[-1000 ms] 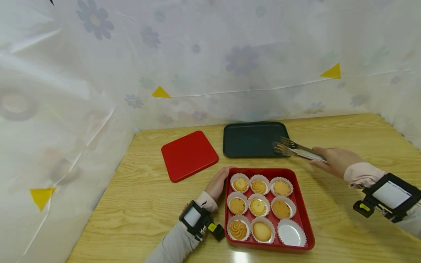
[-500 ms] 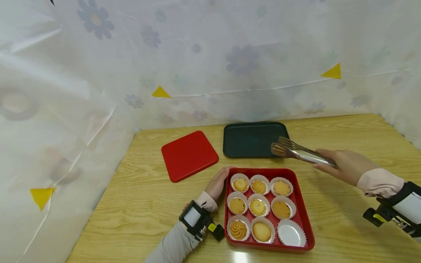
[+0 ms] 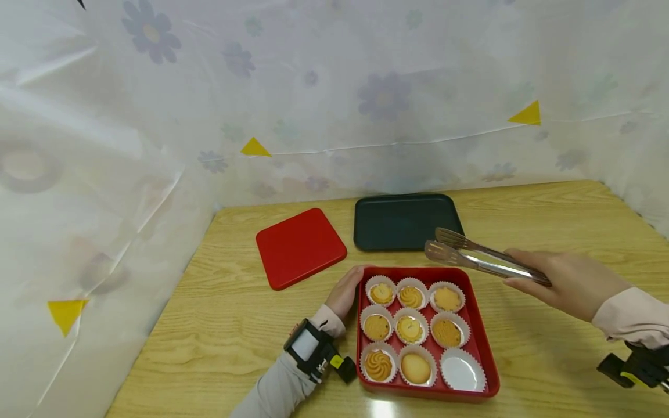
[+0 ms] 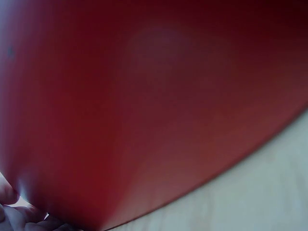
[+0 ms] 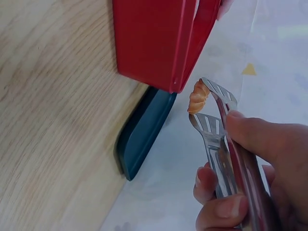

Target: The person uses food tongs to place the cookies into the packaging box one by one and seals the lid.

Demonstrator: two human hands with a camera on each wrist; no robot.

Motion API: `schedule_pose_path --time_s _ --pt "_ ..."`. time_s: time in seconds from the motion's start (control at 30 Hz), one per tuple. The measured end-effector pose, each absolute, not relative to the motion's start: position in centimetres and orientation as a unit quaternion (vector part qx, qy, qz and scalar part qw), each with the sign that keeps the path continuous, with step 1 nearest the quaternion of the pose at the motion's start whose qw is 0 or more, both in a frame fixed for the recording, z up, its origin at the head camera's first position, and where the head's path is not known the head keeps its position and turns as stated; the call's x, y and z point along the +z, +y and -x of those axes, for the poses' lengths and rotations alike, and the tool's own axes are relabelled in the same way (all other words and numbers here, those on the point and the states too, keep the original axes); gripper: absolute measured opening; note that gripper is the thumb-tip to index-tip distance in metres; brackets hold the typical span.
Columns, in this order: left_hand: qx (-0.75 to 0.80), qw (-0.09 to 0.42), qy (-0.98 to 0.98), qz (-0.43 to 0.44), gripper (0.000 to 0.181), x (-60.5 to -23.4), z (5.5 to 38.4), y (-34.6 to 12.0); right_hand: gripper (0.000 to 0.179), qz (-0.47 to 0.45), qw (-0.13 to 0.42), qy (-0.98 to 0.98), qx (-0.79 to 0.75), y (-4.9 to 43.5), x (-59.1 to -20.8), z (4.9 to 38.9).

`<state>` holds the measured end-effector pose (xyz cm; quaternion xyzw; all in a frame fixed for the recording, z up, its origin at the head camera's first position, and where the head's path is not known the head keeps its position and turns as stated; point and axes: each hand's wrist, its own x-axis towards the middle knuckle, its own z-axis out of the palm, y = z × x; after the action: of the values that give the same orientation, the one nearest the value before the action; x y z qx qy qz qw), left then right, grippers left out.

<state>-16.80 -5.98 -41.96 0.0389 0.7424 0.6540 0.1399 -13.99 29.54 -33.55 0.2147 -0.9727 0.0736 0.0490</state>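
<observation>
My right hand [image 3: 572, 284] grips metal tongs [image 3: 488, 264], their slotted tips beyond the far edge of the red box [image 3: 486, 363]. In the right wrist view, a ridged golden cookie [image 5: 198, 97] sits between the tips of the tongs; the head view hides it behind them. My left hand [image 3: 345, 293] holds the box at its far left corner, fingers bent round it. Several cookies lie in white paper cups inside, among them a swirl cookie [image 3: 378, 365] at front left. The front right paper cup [image 3: 463, 371] shows its bare bottom.
Behind the box lies a dark green tray [image 3: 402, 223] against the back of the wooden table [image 3: 230, 325]. A flat red lid [image 3: 301, 248] rests left of the tray. A flowered plastic sheet [image 3: 334, 104] rises along the back and sides.
My right hand has drawn back toward me and to the right; the tongs have moved from over the tray's right end to near the box's far rim. The left hand stays put.
</observation>
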Motion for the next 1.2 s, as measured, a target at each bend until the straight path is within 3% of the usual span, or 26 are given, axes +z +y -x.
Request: schedule_pose_path --time_s 0.17,0.97,1.2 --pt "0.659 0.14 0.738 -0.037 0.043 -42.0 16.7 -6.0 0.056 -0.235 0.066 -0.968 0.065 29.2 -33.6 12.8" --pt "0.668 0.135 0.731 -0.034 0.042 -42.1 16.8 -5.9 0.06 -0.194 -0.046 -0.979 0.031 29.1 -33.7 8.3" --pt "0.663 0.135 0.736 -0.037 0.043 -41.9 16.9 -6.0 0.052 -0.242 0.042 -0.968 0.054 29.9 -34.5 6.4"
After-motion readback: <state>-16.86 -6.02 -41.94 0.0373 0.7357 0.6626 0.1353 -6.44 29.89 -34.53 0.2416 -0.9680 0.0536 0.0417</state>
